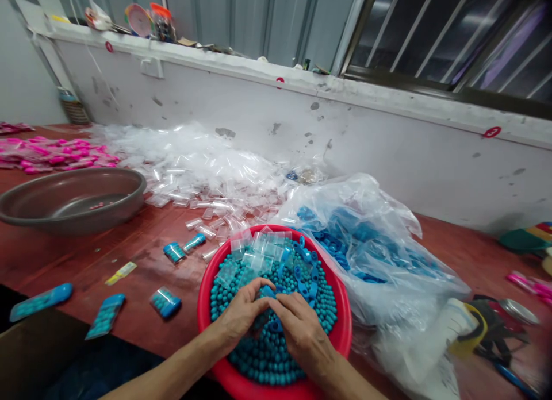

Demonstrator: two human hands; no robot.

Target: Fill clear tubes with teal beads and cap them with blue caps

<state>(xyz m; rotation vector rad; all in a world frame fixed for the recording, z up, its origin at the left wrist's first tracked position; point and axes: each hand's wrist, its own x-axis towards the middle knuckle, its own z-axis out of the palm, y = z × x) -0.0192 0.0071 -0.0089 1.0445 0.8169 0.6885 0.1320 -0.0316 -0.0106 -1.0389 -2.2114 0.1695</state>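
Observation:
Over a red basin (pixel 345 308) filled with round teal beads (pixel 276 360), my left hand (pixel 245 308) and my right hand (pixel 302 325) meet with fingers closed. Between their fingertips shows a small blue cap (pixel 268 292); whatever lies beneath it is mostly hidden by the fingers. On the beads rest several clear, flat plastic cases (pixel 261 253) near the far rim. Loose blue caps (pixel 304 288) lie at the right of the heap, beside my right hand. Left of the basin, several blue-capped cases (pixel 166 302) holding teal beads lie on the table.
Clear cases (pixel 207 164) are piled along the wall. A plastic bag (pixel 366 233) of blue caps adjoins the basin's right side. Leftward are a grey basin (pixel 73 199) and pink packed items (pixel 56 153). A yellow tape roll (pixel 472 331) lies at right.

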